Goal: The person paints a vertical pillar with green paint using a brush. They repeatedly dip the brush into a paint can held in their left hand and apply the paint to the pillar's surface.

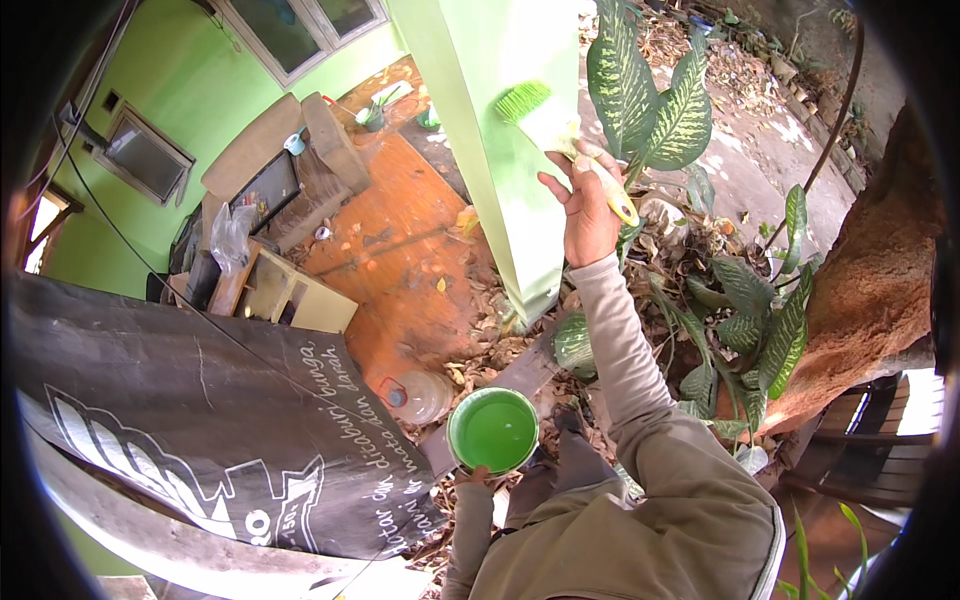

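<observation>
My right hand (587, 211) grips the yellow handle of a wide paintbrush (553, 126). Bright green paint coats its bristles, which lie against or just in front of the light green pillar (499, 217); I cannot tell if they touch. Lower down, my left hand (478, 475) holds a round bucket of green paint (495, 430) by its near rim. Most of that hand is hidden under the bucket. The paint surface is level inside the bucket.
Variegated dumb cane plants (742, 322) grow right of the pillar, beside a thick tree trunk (862, 292). A dark banner with writing (187, 360) hangs at left. A clear plastic jug (424, 396) stands near the bucket. A sofa (259, 142) and cabinet (311, 300) occupy the orange-tiled porch (397, 225).
</observation>
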Action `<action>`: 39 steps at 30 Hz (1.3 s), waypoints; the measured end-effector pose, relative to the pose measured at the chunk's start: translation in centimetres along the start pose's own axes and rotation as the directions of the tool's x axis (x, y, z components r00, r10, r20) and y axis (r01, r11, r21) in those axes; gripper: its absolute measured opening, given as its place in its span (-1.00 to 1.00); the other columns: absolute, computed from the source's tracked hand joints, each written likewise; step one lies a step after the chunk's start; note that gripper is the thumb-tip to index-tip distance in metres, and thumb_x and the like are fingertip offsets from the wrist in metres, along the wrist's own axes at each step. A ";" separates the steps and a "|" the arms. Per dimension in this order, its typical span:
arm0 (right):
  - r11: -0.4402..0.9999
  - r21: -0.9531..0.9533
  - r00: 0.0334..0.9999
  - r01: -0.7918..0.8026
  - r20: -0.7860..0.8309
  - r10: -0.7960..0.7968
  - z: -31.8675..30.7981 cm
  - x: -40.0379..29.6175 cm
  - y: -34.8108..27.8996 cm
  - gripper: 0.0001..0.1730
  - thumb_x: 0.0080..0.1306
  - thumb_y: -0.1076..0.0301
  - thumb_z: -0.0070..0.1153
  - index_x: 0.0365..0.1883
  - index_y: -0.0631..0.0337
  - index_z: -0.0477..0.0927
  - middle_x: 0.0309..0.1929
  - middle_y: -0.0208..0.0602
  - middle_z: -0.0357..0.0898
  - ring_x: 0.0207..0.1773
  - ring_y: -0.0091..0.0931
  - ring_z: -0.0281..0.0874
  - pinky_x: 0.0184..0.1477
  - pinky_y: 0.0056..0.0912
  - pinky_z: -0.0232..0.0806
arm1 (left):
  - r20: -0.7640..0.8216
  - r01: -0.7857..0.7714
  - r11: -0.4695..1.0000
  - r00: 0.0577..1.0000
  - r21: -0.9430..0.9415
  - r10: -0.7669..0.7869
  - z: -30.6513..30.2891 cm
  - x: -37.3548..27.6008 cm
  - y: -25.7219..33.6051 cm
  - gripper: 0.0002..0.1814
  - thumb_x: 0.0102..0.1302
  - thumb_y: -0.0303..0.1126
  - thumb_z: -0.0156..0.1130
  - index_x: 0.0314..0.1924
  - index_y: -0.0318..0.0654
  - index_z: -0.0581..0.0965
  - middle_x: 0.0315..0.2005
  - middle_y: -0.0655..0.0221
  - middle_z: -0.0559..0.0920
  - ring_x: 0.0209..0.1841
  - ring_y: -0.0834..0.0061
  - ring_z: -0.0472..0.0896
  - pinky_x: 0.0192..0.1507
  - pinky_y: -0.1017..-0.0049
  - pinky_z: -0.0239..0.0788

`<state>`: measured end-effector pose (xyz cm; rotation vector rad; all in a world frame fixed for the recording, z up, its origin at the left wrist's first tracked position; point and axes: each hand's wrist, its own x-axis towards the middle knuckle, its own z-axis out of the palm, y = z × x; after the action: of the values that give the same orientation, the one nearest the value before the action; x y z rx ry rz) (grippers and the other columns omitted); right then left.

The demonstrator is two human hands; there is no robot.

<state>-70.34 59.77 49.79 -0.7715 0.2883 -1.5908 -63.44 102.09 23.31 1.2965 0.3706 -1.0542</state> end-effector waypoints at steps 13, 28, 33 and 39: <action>0.872 -0.226 0.837 -0.435 -0.459 0.299 -17.6 -12.2 11.7 -0.68 0.28 0.41 0.07 0.02 0.20 0.48 -0.05 -0.15 0.53 -0.01 -0.35 0.56 -0.16 -0.26 0.57 | 0.073 -0.041 0.995 0.997 0.094 0.034 -0.4 -0.7 0.9 -0.42 0.13 -0.63 0.18 0.19 -0.38 0.26 -0.05 0.01 0.52 -0.18 0.08 0.65 -0.26 0.22 0.66; 0.114 -0.933 0.435 0.342 0.265 0.860 -14.1 -30.0 8.8 -0.76 0.09 0.25 0.15 -0.25 0.04 0.64 -0.36 -0.10 0.65 -0.28 -0.16 0.63 -0.20 -0.11 0.47 | 0.192 -0.144 0.971 0.976 0.191 0.106 3.1 -1.6 0.2 -0.56 0.20 -0.55 0.16 0.06 -0.40 0.25 -0.23 0.06 0.54 -0.42 0.19 0.65 -0.65 0.34 0.53; 0.035 -0.931 0.414 0.362 0.194 0.889 -15.2 -31.3 9.4 -0.76 0.07 0.28 0.14 -0.24 0.02 0.62 -0.39 -0.13 0.63 -0.27 -0.14 0.62 -0.20 -0.07 0.46 | 0.246 -0.143 0.970 0.965 0.197 0.092 3.4 -2.7 0.5 -0.51 0.17 -0.59 0.17 0.09 -0.38 0.25 -0.16 0.12 0.54 -0.29 0.21 0.65 -0.43 0.32 0.63; 0.134 -0.893 0.501 0.430 0.359 0.788 -10.5 -30.0 4.1 -0.72 0.10 0.27 0.14 -0.17 -0.03 0.57 -0.31 -0.20 0.58 -0.27 -0.16 0.61 -0.22 -0.08 0.45 | 0.244 -0.119 0.969 0.968 0.217 0.065 2.1 -0.9 -0.4 -0.46 0.15 -0.63 0.15 0.14 -0.38 0.22 -0.09 0.09 0.50 -0.23 0.18 0.64 -0.33 0.31 0.65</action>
<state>-73.96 84.91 30.31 -2.3879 0.7149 -0.1804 -64.92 100.60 24.40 1.3606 0.0068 -1.1818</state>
